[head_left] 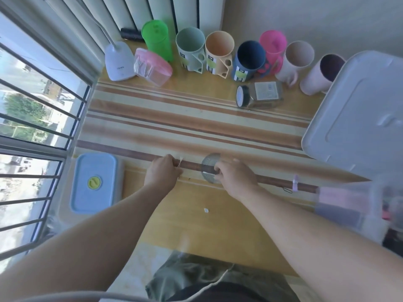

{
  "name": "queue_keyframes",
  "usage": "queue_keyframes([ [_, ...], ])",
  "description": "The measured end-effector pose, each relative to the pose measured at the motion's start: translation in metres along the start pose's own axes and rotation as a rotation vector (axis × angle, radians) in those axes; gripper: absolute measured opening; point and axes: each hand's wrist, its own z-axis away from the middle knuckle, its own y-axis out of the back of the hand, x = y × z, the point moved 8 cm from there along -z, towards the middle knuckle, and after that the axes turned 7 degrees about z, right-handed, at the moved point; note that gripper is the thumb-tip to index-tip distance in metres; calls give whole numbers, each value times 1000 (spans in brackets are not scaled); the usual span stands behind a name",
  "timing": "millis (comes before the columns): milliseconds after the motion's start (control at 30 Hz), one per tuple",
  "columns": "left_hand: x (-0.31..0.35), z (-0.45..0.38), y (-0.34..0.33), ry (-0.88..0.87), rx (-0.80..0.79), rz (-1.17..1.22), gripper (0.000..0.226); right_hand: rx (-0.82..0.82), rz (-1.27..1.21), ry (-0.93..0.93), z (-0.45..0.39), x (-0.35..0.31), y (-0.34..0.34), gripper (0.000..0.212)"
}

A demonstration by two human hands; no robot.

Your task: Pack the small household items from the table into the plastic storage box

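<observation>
Pinching a small clear disc [209,168] with the right hand [234,177]; left hand [162,171] curled, contents hidden. Storage box [353,212] is blurry and cut off.

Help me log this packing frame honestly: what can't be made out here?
Head view only:
- Storage box: blurred and cut off by the right edge; contents unreadable.
- Round clear item: partly covered by the right hand; its kind is unclear.
- Left hand: fingertips hidden behind the hand; whether it holds the pale thread there is unclear.
- Jar label: too small to read.
</observation>
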Motion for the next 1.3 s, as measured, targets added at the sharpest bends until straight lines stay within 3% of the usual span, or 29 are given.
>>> queue_keyframes([
  [267,-5,7,-9,-79,-28,-339,17,-32,127,73,-30,-18,2,19],
  [400,-8,20,-14,-52,-91,-212,21,-47,158,71,-22,-17,3,15],
  [533,-14,35,-19,-35,-110,-64,21,-107,183,66,-25,-19,5,43],
  [800,-31,59,-30,23,-136,-5,15,-117,278,-7,-32,-10,10,37],
  [967,-23,74,-34,10,-145,29,13,-54,121,-55,-8,7,15,27],
  [1100,-2,85,-37,-8,-157,111,7,-91,-153,-163,21,27,6,24],
  [1300,89,117,-24,-128,-151,327,6,-34,-631,-214,101,65,61,21],
])
